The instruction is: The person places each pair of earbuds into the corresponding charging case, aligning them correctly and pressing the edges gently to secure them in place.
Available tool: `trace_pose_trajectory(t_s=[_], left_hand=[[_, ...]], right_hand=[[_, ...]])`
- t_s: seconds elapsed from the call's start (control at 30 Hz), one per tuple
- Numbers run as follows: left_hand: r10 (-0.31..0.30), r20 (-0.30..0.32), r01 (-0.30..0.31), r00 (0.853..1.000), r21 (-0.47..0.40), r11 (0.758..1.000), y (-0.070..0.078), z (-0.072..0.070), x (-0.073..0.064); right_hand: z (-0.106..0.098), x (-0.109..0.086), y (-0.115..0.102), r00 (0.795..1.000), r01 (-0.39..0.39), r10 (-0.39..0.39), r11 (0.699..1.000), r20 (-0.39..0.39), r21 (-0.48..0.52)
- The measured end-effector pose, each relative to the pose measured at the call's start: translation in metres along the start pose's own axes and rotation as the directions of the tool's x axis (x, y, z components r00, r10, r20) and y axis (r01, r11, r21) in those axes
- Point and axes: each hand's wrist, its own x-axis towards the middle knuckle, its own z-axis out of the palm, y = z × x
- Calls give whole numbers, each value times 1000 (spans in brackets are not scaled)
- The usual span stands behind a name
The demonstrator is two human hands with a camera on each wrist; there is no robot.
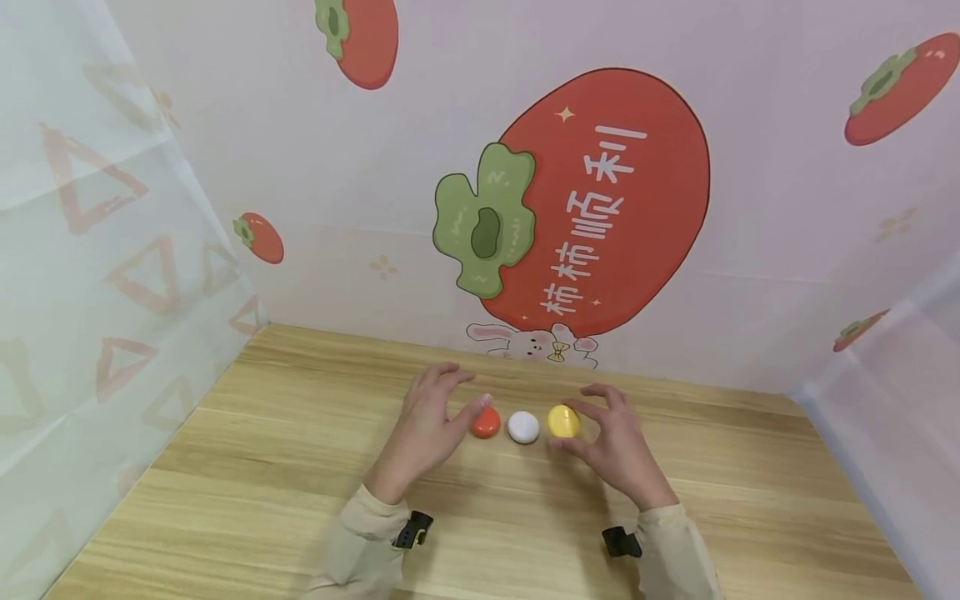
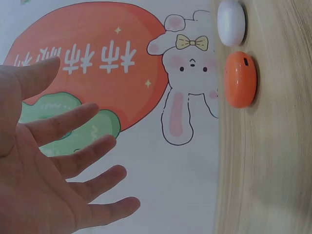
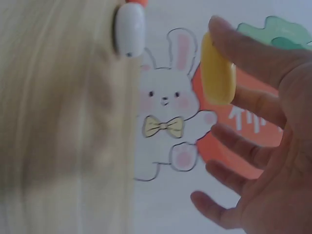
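My right hand (image 1: 617, 446) pinches a glossy yellow rounded case (image 1: 563, 422) between thumb and index finger, its other fingers spread. In the right wrist view the yellow case (image 3: 218, 73) is held up off the wooden table. My left hand (image 1: 429, 419) hovers with fingers extended and parted, holding nothing. Its thumb tip overlaps the orange-red case (image 1: 486, 423) in the head view, but the left wrist view shows the hand apart from that case (image 2: 240, 80), which has a small dark slot. A white case (image 1: 522, 427) of similar shape lies between the other two.
The wood-grain table (image 1: 480, 542) meets a pale backdrop (image 1: 337, 167) at its far edge, printed with persimmons and a white rabbit. Side sheets (image 1: 75, 275) hang at left and right. Each wrist wears a black band (image 1: 413, 530) over a beige sleeve (image 1: 360, 550).
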Motion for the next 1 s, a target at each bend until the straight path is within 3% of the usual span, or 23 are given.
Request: trace_pose_trajectory(t_s=[0.37, 1.0], left_hand=[[-20, -19, 21, 1000, 13, 1000, -3, -2, 1], [-44, -4, 44, 999, 17, 999, -2, -1, 0]], right_hand=[[14, 1, 17, 975, -190, 197, 979, 99, -79], [28, -2, 19, 965, -217, 237, 962, 115, -166]])
